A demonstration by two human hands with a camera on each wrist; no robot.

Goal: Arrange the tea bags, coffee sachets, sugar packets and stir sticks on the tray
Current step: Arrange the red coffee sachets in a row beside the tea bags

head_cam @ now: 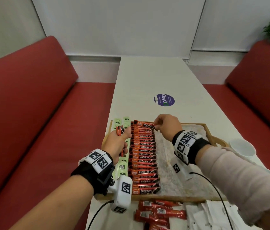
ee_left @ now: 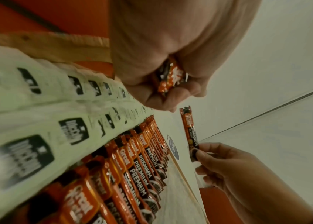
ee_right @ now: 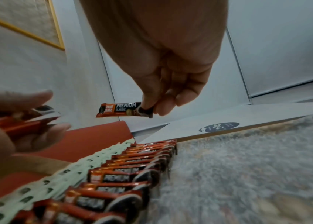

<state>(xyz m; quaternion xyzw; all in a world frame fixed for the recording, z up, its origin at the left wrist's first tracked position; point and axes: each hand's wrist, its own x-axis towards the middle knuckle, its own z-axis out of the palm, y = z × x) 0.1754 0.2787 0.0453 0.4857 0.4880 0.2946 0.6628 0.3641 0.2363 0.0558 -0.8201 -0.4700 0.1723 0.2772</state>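
The fingers [ee_right: 147, 104] of the right hand [head_cam: 167, 127] pinch the dark end of one Premium Classic coffee sachet [ee_right: 121, 109], holding it level just above the far end of the red sachet row [head_cam: 143, 156] on the wooden tray [head_cam: 210, 130]. The left hand [head_cam: 117, 141] curls round a spare bundle of sachets [head_cam: 119, 130] above the green tea bags [head_cam: 122, 166], which line the tray's left side. To land it well, the person should probably lower the sachet printed side up, square to its neighbours and overlapping the last one as the others do, then let go only once it rests flat. More sachets [head_cam: 157, 211] and white packets [head_cam: 213, 214] wait on the table [head_cam: 147, 77] just in front of the tray, whose cloth-lined right part lies bare for them.
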